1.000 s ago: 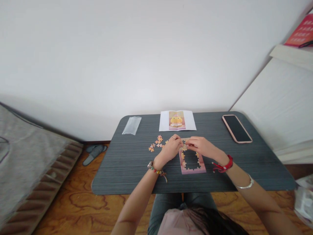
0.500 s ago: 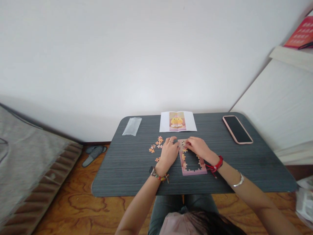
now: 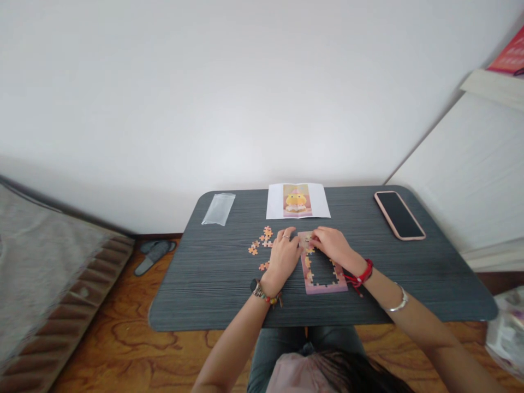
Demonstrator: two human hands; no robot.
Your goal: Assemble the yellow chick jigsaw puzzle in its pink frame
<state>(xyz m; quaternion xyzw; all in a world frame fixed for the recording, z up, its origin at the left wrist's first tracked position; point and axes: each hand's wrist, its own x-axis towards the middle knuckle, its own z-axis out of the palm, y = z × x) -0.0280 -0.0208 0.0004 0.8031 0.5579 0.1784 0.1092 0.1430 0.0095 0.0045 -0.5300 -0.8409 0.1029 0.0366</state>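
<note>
A jigsaw puzzle (image 3: 326, 289) lies on the dark table, its pink and yellow border joined around a bare middle. My left hand (image 3: 284, 252) rests at the puzzle's upper left edge, fingers apart and fingertips touching that edge. Over the upper part of the puzzle, my right hand (image 3: 332, 243) has thumb and fingers pinched together on a puzzle piece, mostly hidden by the fingers. Small dark gaps show beside those fingertips. Loose puzzle pieces (image 3: 267, 233) lie to the left of my left hand, some partly behind it.
Behind the puzzle is a folded white sheet (image 3: 319, 202) printed with a yellow character. A clear plastic bag (image 3: 219, 209) lies at the table's (image 3: 196, 289) back left, a phone (image 3: 400, 215) at the right. Slippers (image 3: 153, 255) are on the floor.
My left hand has drawn back from the puzzle's top to its left edge, and its fingers have spread. My right hand has shifted slightly left and down, still pinching. The last half second shows little hand movement.
</note>
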